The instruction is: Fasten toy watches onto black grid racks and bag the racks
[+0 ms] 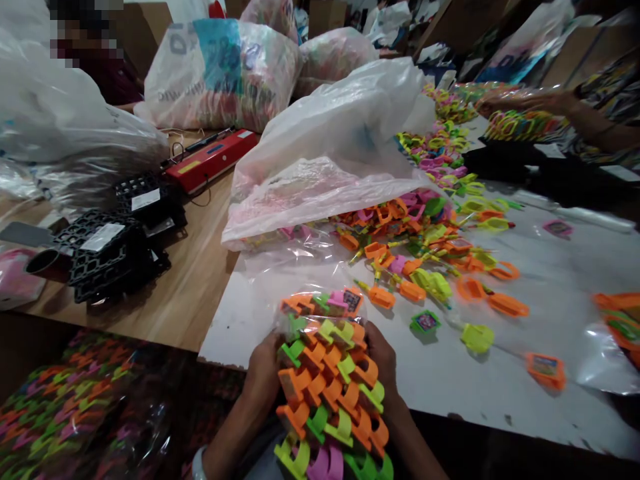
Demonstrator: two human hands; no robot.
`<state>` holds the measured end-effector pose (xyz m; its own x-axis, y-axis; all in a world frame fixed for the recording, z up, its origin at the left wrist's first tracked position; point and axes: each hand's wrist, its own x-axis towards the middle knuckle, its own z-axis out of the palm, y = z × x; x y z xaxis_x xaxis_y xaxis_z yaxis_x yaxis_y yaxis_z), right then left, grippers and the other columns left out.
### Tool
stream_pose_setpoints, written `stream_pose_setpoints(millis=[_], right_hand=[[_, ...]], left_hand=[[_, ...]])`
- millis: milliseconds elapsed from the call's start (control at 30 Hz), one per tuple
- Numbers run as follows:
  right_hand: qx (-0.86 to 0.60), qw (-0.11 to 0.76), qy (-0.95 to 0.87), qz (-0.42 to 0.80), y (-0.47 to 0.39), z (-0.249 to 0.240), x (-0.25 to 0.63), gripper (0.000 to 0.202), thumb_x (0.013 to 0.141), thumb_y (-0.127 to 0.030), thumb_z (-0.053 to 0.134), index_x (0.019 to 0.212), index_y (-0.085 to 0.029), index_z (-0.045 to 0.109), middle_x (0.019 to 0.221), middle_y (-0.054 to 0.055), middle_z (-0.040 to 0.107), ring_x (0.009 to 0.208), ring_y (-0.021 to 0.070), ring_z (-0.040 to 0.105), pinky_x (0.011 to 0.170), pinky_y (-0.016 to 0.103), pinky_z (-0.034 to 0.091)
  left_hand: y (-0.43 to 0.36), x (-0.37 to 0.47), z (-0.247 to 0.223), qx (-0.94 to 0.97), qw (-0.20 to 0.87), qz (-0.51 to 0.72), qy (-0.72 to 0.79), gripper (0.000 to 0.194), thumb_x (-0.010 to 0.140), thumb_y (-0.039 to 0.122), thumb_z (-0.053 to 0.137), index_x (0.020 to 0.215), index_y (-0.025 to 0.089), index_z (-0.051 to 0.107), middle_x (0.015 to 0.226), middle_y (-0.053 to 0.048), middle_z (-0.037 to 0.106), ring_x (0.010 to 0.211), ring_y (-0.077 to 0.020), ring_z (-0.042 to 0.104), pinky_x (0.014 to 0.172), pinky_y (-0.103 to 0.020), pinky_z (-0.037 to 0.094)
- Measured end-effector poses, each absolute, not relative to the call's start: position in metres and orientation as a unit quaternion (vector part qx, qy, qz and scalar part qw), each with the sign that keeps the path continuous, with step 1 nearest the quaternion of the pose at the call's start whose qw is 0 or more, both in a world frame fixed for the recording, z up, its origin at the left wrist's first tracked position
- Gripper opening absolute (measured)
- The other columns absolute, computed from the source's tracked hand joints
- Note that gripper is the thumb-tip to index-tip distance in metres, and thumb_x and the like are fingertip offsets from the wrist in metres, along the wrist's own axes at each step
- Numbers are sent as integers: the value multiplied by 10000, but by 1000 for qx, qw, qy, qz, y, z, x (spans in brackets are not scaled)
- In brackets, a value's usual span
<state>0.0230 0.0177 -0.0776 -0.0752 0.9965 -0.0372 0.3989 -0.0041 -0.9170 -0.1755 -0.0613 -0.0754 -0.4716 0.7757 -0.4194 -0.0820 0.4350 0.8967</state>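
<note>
Between my hands is a clear plastic bag (325, 373) packed with rows of orange, green, yellow and pink plastic toys with curved bands, like toy watches. My left hand (264, 370) grips the bag's left side. On the opposite side my right hand (383, 357) holds it, partly hidden behind the toys. The bag's loose, see-through top (300, 267) reaches forward over the white table edge. Ahead and to the right lies a heap of loose toys (400, 233); a green one (425, 323) and an orange one (546, 371) lie apart from it.
A large white plastic sack (325, 140) lies over the heap. To the left are black lattice trays (103, 247) and a red bag sealer (213, 160). Filled bags (70, 407) sit low at left. At right, a co-worker's arm (550, 103) reaches over more toys.
</note>
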Motion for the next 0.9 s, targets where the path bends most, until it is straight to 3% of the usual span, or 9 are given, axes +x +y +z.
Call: stream_pose_setpoints(millis=[133, 300, 367, 500, 667, 900], right_hand=[[-592, 405, -629, 300, 17, -83, 35, 300, 899, -428, 549, 1017, -202, 707, 910, 50, 755, 770, 193, 691, 667, 263, 528], [-581, 423, -676, 163, 24, -85, 42, 241, 921, -390, 606, 1013, -193, 709, 896, 57, 764, 689, 162, 704, 683, 255, 558], [-550, 438, -701, 118, 29, -83, 42, 192, 923, -344, 621, 1011, -195, 706, 881, 50, 763, 681, 154, 702, 691, 251, 563], [-479, 457, -743, 102, 37, -73, 39, 135, 930, -225, 609, 1033, -208, 694, 865, 39, 756, 699, 153, 703, 706, 264, 577], [-401, 470, -782, 80, 36, -56, 45, 244, 900, -125, 631, 1117, -232, 663, 909, 38, 756, 788, 172, 720, 723, 290, 597], [-333, 403, -852, 29, 10, -43, 74, 389, 866, -74, 662, 1224, -225, 643, 881, 48, 763, 731, 162, 719, 671, 253, 598]], left_hand=[[-57, -181, -62, 386, 408, 366, 742, 176, 798, 360, 582, 786, 229, 699, 807, -50, 740, 809, -261, 658, 717, -313, 452], [-56, -181, -62, 421, 258, 371, 786, 224, 857, 362, 560, 998, 235, 678, 859, -51, 746, 718, -218, 661, 641, -284, 439], [-52, -184, -65, 435, 178, 379, 797, 241, 895, 399, 532, 989, 221, 665, 857, -55, 741, 664, -190, 650, 613, -272, 440], [-43, -195, -62, 538, 110, 390, 739, 199, 951, 341, 514, 949, 205, 659, 848, -44, 728, 721, -162, 673, 663, -248, 499], [-45, -199, -49, 637, 31, 393, 663, 104, 959, 194, 526, 951, 197, 629, 790, -15, 692, 710, -131, 668, 666, -216, 518], [-76, -198, -40, 715, -27, 344, 608, 122, 921, 114, 530, 1004, 162, 607, 819, -70, 685, 717, -154, 647, 658, -236, 526]])
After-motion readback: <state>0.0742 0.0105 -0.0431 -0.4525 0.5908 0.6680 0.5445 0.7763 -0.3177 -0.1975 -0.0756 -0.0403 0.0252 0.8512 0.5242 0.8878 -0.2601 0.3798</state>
